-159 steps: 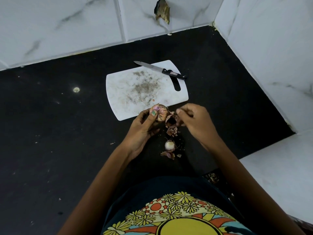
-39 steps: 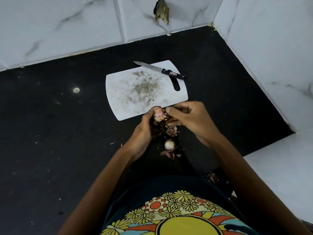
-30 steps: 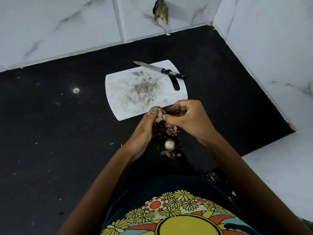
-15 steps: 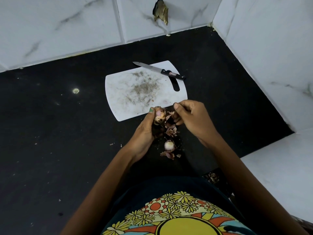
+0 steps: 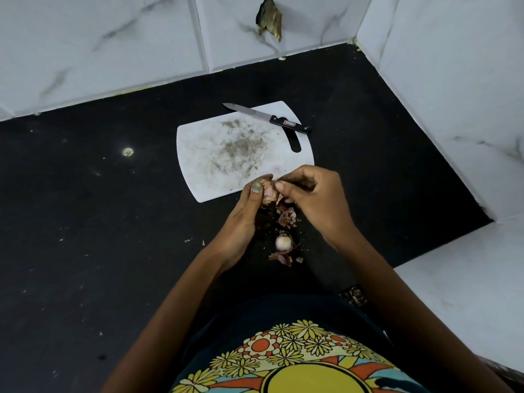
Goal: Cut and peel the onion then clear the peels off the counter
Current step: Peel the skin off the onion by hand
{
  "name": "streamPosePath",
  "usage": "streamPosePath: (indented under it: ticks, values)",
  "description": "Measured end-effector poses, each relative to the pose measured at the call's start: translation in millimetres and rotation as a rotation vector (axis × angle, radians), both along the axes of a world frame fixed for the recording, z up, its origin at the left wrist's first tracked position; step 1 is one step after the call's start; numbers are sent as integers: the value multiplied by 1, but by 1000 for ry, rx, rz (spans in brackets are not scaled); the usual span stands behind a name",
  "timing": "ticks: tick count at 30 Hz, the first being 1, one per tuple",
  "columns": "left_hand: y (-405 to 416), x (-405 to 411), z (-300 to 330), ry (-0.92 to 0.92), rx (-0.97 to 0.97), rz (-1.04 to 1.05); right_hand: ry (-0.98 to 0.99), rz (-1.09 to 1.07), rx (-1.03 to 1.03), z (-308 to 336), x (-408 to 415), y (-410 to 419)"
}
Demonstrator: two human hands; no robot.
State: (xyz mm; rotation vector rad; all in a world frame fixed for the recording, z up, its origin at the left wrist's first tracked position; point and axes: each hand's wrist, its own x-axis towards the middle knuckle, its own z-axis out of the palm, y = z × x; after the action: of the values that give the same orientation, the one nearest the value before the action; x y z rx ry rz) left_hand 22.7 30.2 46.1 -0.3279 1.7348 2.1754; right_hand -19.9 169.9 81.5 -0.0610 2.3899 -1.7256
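Note:
A small pinkish onion is gripped in my left hand, just above the black counter at the near edge of the white cutting board. My right hand pinches the onion's skin at its top with thumb and fingertips. Loose peels lie on the counter under my hands. A cut-off onion end and more peel scraps lie nearer to me. The black-handled knife rests across the board's far right corner.
White marble-tiled walls close off the counter at the back and right. A lower white ledge sits at the right. Small crumbs speckle the counter; a pale spot lies left of the board.
My right hand, which had pulled away to the right with peel, has come back to the onion's top. The left hand keeps hold of the onion in about the same place.

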Motion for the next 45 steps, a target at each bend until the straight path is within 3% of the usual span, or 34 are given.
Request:
streamPosePath:
  ticks: [12,18,23,38,45]
  values:
    - [0,-3,1,-72,114,114,-12,42,300,-20,-10,22]
    - [0,-3,5,-97,72,160,126,74,309,-6,-6,19]
    - [0,-4,3,-76,-5,112,106,270,101,5,-1,9]
    - [-1,-5,0,29,-193,82,428,311,208,-2,3,-1]
    - [-4,-6,3,93,-298,66,395,320,247,-3,2,1]
